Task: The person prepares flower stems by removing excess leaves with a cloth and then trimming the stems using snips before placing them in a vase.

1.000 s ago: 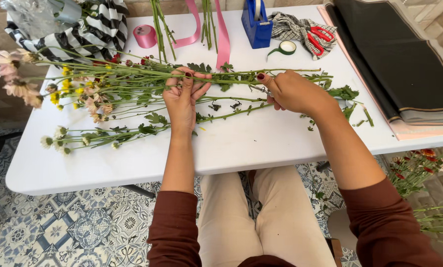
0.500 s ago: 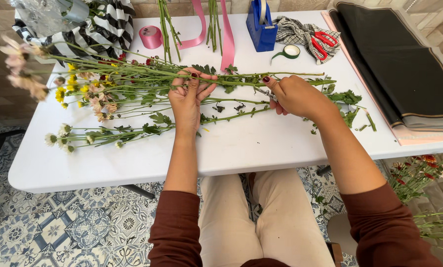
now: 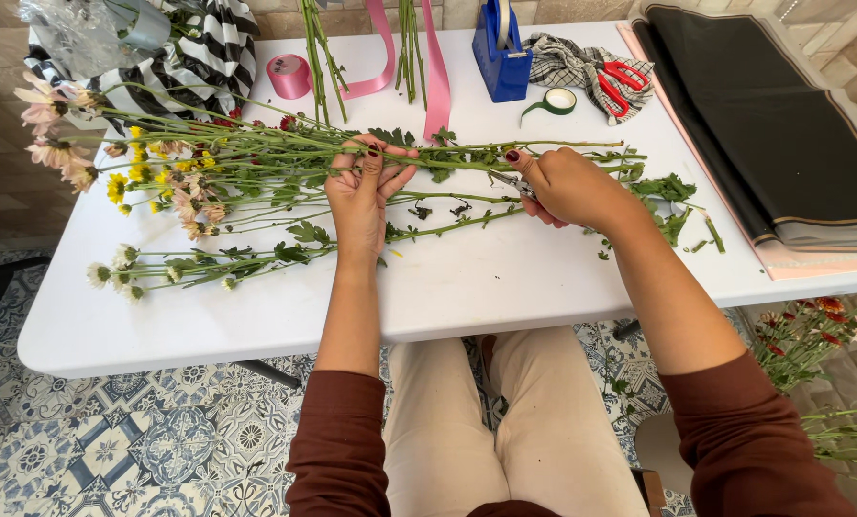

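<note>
Bundle of long green flower stems with small yellow, pink and white blooms lies across far-left half of white bench, blooms left, cut ends right. Left hand closed around stems mid-length. Right hand curled on stem ends, apparently holding small cutter; tool mostly hidden. Stems judged light, springy, easily bruised; blooms fragile. Best hold: bare mid-stem, clear of flower heads. Red-handled scissors far right.

Metal tool mostly hidden inside right hand, black wrapping paper cut off at right edge
</note>
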